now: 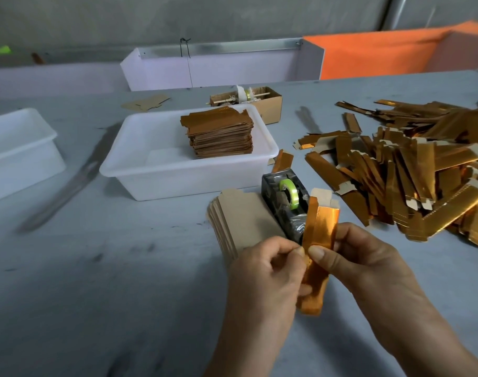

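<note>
Lower centre of the frame: the left hand and right hand together hold one gold foil carton sleeve upright above the surface. The fingers of the left hand are curled, thumb and forefinger pinching the sleeve's left edge. The right hand wraps the sleeve from the right, its thumb pressed flat on the front face. The sleeve's brown end flaps stand open at the top.

Just behind the hands: a black tape dispenser carrying a green tape roll. Touching its left side is a stack of flat blanks, brown side up.

Right of the frame: a loose pile of folded gold sleeves spread over the surface.

Centre: a white plastic tub containing a stack of gold blanks in its far right corner. A second white tub sits at the left edge.

Behind the central tub: a small cardboard box. Upper right: an orange panel.
</note>
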Action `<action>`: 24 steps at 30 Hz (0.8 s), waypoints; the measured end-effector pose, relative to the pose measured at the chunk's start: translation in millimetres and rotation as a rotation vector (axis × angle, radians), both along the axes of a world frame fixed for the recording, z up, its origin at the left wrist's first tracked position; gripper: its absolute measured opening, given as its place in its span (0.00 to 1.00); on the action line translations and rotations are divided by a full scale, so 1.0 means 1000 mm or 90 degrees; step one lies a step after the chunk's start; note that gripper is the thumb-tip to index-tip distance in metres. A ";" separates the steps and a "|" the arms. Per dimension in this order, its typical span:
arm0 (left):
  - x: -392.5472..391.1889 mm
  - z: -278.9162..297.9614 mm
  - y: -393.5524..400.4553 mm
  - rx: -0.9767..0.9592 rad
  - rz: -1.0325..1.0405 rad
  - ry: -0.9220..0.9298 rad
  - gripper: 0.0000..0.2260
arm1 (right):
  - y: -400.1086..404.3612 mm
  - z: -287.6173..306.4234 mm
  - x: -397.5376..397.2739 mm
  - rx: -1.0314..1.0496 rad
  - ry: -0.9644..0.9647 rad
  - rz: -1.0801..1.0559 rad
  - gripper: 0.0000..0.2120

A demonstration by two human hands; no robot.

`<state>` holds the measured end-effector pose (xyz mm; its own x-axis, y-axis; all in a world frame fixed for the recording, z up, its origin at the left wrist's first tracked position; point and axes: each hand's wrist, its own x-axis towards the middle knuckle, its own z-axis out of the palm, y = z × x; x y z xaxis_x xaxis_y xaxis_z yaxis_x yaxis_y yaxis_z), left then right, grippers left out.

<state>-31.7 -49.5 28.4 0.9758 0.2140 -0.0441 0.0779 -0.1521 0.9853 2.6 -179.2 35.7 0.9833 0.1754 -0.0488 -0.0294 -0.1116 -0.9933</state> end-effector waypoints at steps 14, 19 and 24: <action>0.038 -0.016 0.041 0.416 0.267 0.092 0.15 | -0.066 0.008 0.088 -0.334 -0.001 -0.317 0.22; 0.050 -0.024 0.053 0.173 0.257 0.168 0.14 | -0.059 -0.005 0.070 -0.495 -0.109 -0.334 0.23; 0.052 -0.024 0.065 -0.023 0.260 0.178 0.08 | -0.034 -0.010 0.049 -0.487 -0.234 -0.273 0.15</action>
<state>19.8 15.0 4.8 0.7622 0.5697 -0.3072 0.3868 -0.0204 0.9219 51.4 -212.7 25.6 0.9331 -0.1556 0.3243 0.0805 -0.7882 -0.6101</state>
